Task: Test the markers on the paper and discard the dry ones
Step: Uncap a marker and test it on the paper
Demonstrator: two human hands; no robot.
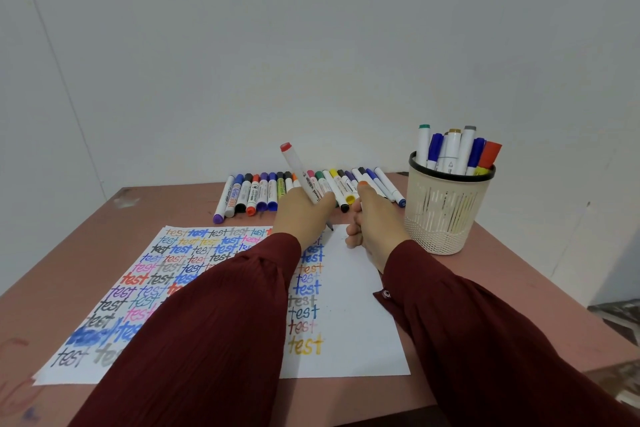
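Marker [298, 166] gripped tip-down in the left hand [301, 215], nib at the paper [353, 305] beside its blank right column; right hand [375, 222] curls round an orange-ended item [362, 184], cap or marker unclear. A light, steady stroke should best show the ink. Blank space runs rightward to the paper's edge, just short of the basket [446, 215], with the marker row [249, 194] close behind

"test" handwritten over and over in many colours on the paper [353, 305], labels on the markers [263, 194] seemingly brand names, unreadable
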